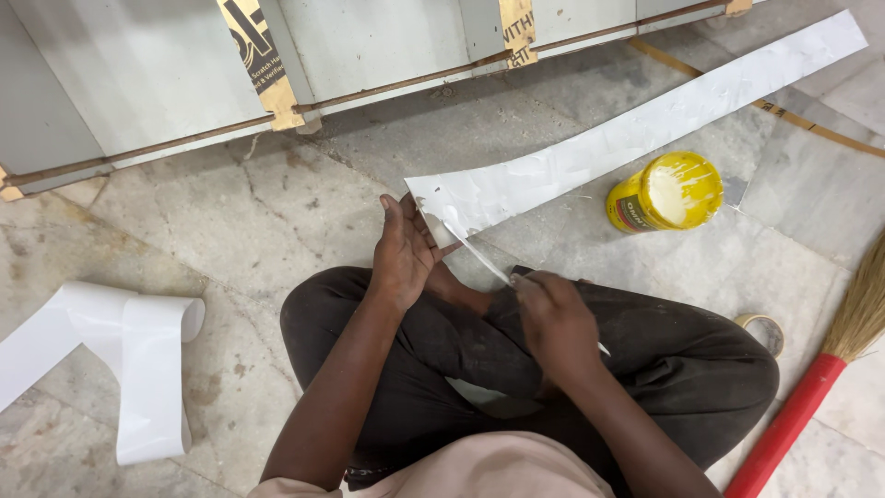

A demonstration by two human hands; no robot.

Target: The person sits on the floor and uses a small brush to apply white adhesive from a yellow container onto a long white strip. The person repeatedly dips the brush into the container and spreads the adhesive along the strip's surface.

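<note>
Gluing the end of a long white strip on the floor

The left hand (403, 254) pins the white strip (636, 129) at its near end; the right hand (553, 318) is closed on a thin spreader stick (475, 247), its tip touching the strip. An open yellow glue jar (666, 192) stands just beside the strip.

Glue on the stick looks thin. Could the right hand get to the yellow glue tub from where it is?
Probably yes. The yellow glue tub lies on its side on the floor beyond the right knee, its open mouth showing, with bare floor between it and the right hand. That hand holds a thin white stick.
</note>
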